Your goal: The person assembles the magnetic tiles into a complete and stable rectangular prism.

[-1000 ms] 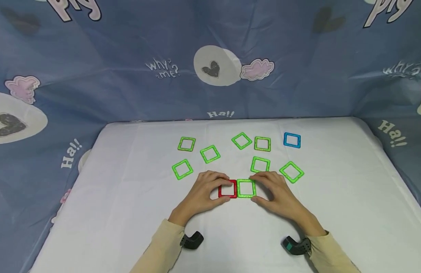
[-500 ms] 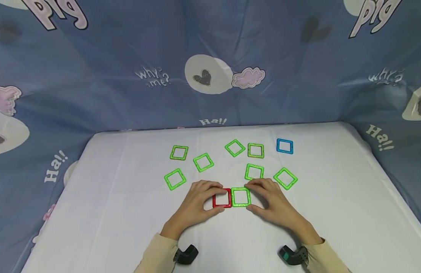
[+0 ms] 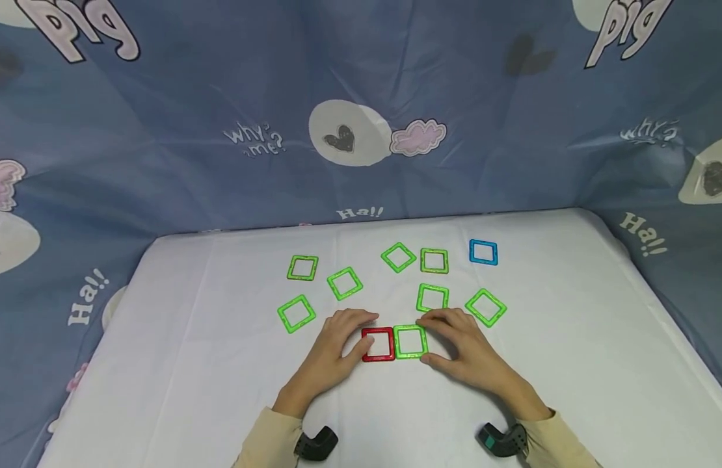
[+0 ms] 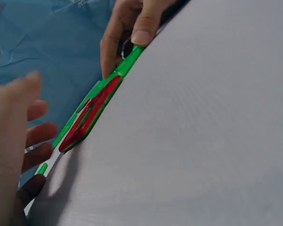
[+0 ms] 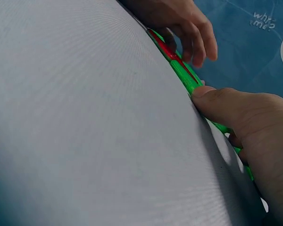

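A red square magnetic tile (image 3: 378, 344) and a green square magnetic tile (image 3: 410, 342) lie edge to edge on the white cloth. My left hand (image 3: 334, 348) is off the red tile, fingers spread, its thumb over the tile's left side in the head view. A gap shows between the left hand (image 4: 19, 136) and the red tile (image 4: 92, 115) in the left wrist view. With thumb and fingers, my right hand (image 3: 466, 348) pinches the green tile by its right corners. In the right wrist view, the right thumb (image 5: 221, 101) touches the green tile (image 5: 185, 76).
Several more green square tiles are scattered behind the hands, one (image 3: 433, 298) just beyond the right fingers and another (image 3: 486, 307) to its right. A blue square tile (image 3: 483, 252) lies at the back right. A blue printed cloth (image 3: 361, 182) rises behind the table.
My left hand has let go of the red tile and its fingers have spread. The right hand keeps its pinch on the green tile. The head view has shifted slightly.
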The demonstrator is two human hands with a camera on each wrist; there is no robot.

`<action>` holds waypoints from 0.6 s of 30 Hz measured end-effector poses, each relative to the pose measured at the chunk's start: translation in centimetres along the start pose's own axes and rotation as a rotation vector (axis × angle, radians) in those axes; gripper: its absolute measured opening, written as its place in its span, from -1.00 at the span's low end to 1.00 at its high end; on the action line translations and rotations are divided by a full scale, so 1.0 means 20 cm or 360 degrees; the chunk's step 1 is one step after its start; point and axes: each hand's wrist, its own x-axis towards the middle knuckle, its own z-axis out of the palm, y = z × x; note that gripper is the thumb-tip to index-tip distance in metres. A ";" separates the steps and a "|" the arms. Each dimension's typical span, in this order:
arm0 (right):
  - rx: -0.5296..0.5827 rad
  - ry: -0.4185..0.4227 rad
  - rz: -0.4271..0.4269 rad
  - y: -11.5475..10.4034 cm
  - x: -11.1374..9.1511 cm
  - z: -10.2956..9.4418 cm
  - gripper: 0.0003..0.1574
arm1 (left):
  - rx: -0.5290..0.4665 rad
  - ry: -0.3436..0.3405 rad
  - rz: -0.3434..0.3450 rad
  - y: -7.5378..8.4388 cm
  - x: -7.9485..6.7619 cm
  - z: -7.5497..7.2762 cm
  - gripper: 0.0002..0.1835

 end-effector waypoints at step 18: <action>-0.0009 0.0016 -0.0023 0.00 0.00 0.00 -0.32 | 0.0293 0.0394 -0.0186 -0.13 0.25 -0.01 -0.57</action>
